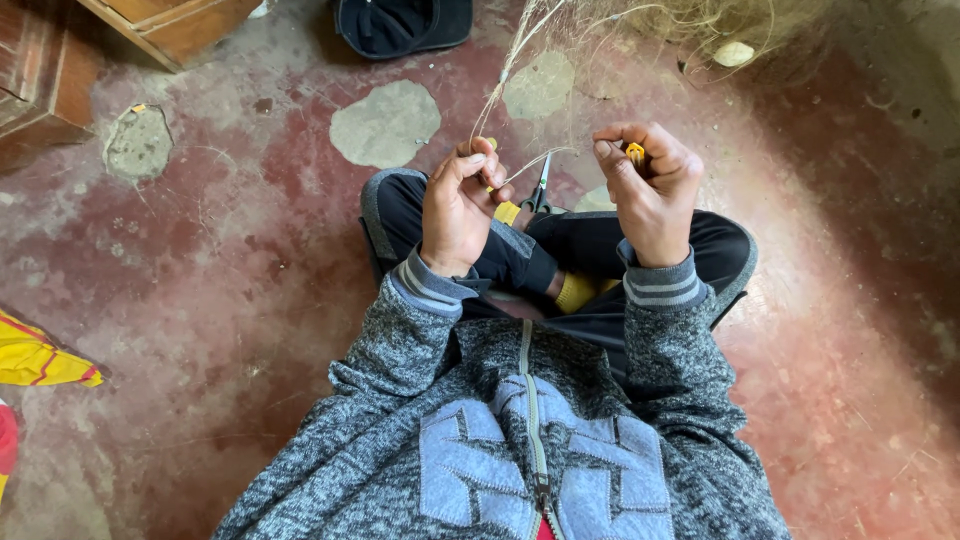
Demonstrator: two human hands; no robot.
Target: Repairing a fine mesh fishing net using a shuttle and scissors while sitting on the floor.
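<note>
Netting point(600, 30) strands are barely visible above the scissors point(540, 190); left hand point(455, 210) fingers pinch thin threads, right hand point(650, 190) fingers close around a small yellow piece point(635, 153), mostly hidden.

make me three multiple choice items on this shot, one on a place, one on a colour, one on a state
1. Where do the scissors lie?
A. on the lap, between the two hands
B. on the wooden furniture at upper left
C. on the yellow cloth at the left edge

2. What colour is the small tool pinched in the right hand?
A. blue
B. yellow
C. white

3. How is the left hand held?
A. flat on the floor
B. open, palm up
C. fingers closed, pinching the pale net strands

Key: 1 A, the scissors show on the dark trousers between the wrists. 2 B, a yellow tip sticks out above the curled fingers. 3 C, the strands run up from the pinched fingertips toward the net.
</note>
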